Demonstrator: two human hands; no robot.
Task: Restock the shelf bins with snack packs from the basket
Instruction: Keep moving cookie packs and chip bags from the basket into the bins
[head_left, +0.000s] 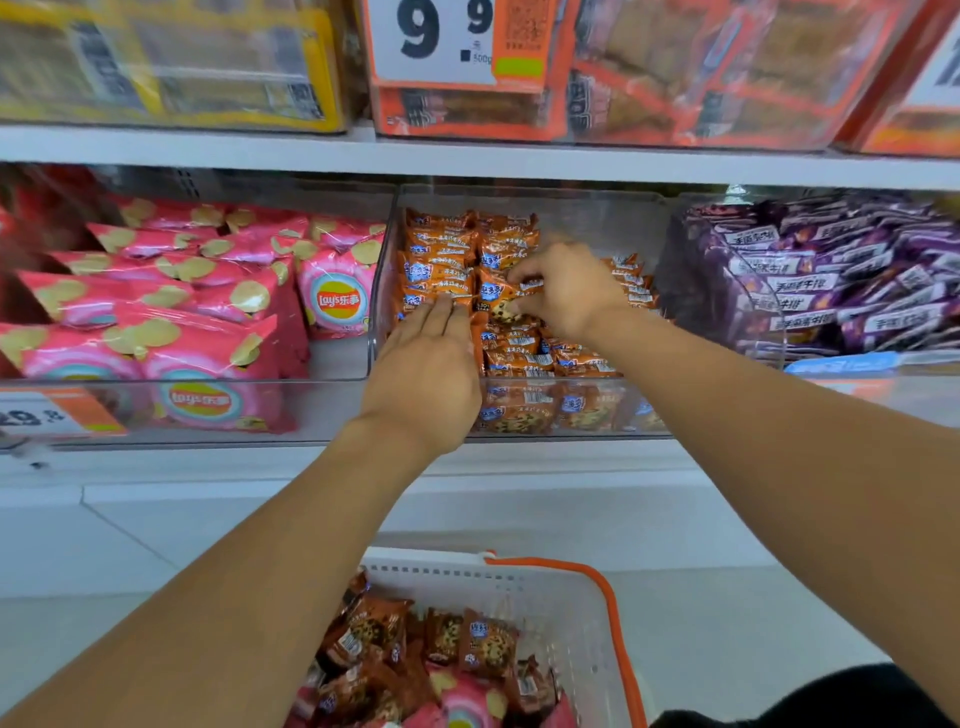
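- Nearest the camera, at six o'clock, a white basket (566, 618) with an orange handle holds brown cookie snack packs (470, 642) and a few pink chip bags.
- At nine o'clock, a clear bin holds pink Lay's chip bags (208, 306).
- Left hand (423, 379) reaches over the front wall of the clear middle bin (597, 213), fingers straight and together, tips pressing on a row of orange cookie packs (441, 260).
- Right hand (563, 291), just right of centre, has its fingers curled, pinching one cookie pack (501, 301) among those in the same bin.
- At three o'clock, another clear bin holds purple packs (831, 275).
- At twelve o'clock, the upper shelf carries a price tag (431, 41) and orange-wrapped packs.
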